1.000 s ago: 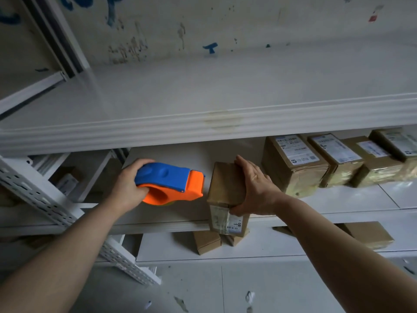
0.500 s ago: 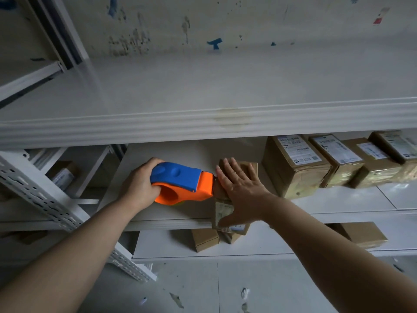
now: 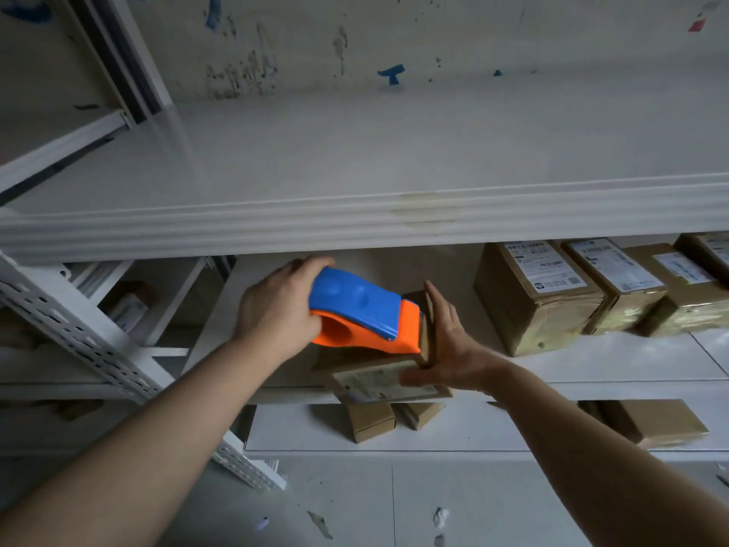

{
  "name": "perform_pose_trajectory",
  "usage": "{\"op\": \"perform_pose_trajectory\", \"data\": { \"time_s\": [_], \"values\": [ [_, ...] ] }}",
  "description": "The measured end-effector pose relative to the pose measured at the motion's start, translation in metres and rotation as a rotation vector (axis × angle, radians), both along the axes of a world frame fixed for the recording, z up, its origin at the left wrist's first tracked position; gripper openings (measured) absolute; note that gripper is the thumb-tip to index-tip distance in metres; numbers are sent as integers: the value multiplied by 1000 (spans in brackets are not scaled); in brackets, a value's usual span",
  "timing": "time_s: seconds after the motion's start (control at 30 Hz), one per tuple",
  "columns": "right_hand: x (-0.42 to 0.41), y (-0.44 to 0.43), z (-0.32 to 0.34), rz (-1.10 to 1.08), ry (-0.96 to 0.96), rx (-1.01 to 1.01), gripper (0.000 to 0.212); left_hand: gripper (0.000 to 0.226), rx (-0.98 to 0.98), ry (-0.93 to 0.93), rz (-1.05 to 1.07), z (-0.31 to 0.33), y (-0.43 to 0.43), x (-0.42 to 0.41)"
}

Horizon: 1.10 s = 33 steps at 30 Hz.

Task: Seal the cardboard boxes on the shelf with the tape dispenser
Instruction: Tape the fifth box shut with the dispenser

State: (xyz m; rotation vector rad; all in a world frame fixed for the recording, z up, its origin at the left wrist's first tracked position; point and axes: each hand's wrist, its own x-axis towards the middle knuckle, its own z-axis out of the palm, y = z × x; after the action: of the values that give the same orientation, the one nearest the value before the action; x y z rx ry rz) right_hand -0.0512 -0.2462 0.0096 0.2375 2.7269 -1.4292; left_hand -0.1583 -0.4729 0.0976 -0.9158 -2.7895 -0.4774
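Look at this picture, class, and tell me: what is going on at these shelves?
A person is taping a small cardboard box that sits at the front edge of a white shelf. The left-hand grip holds a blue and orange tape dispenser, its orange end against the box. The right-hand grip lies flat against the box's right side, fingers straight, steadying it. Further right on the same shelf stands a row of labelled boxes.

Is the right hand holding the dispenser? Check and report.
No, the left hand grips the dispenser, while the right hand presses flat against the box.
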Motion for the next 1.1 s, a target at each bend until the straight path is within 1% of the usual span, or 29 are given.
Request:
{"op": "perform_pose_trajectory", "data": {
  "time_s": [0.03,0.07,0.1,0.13,0.2,0.23,0.3,0.37,0.47,0.53,0.63,0.7,0.77,0.83,0.9,0.97,1.1],
  "values": [
    [6,4,-12,-27,-30,-40,144,73,-91,56,-16,-1,13,7],
    [12,7,-23,-47,-47,-64,145,74,-140,82,-52,-4,25,16],
    [18,11,-34,-58,-62,-50,146,73,-173,77,-93,-9,36,24],
    [22,15,-43,-59,-76,7,147,73,-187,65,-135,-18,44,30],
    [29,21,-50,-72,-77,159,150,73,-181,38,-192,-30,53,37],
    [31,22,-50,-81,-31,195,149,74,-164,35,-205,-32,55,37],
    [30,23,-44,-64,69,213,145,77,-141,35,-211,-33,55,32],
    [28,23,-43,-39,84,224,138,78,-135,10,-209,-34,52,27],
    [24,22,-49,-57,91,239,126,75,-141,-3,-215,-33,47,21],
    [22,22,-51,-59,90,285,124,74,-126,-18,-185,-32,37,11],
    [20,22,-49,-73,82,352,125,77,-105,-96,-130,-35,2,-19],
    [19,21,-47,-84,65,368,123,77,-33,-150,-47,-40,-32,-43],
    [19,20,-45,-78,46,381,121,72,40,-190,62,-44,-70,-62],
    [19,19,-43,-72,26,401,119,75,74,-221,106,-46,-96,-74],
    [17,18,-40,-70,7,422,118,74,94,-232,118,-50,-105,-80],
    [17,17,-37,-70,-8,432,116,69,73,-204,98,-57,-104,-84],
    [17,13,-34,-81,-38,445,115,68,44,-198,63,-66,-104,-91]
  ]
}}
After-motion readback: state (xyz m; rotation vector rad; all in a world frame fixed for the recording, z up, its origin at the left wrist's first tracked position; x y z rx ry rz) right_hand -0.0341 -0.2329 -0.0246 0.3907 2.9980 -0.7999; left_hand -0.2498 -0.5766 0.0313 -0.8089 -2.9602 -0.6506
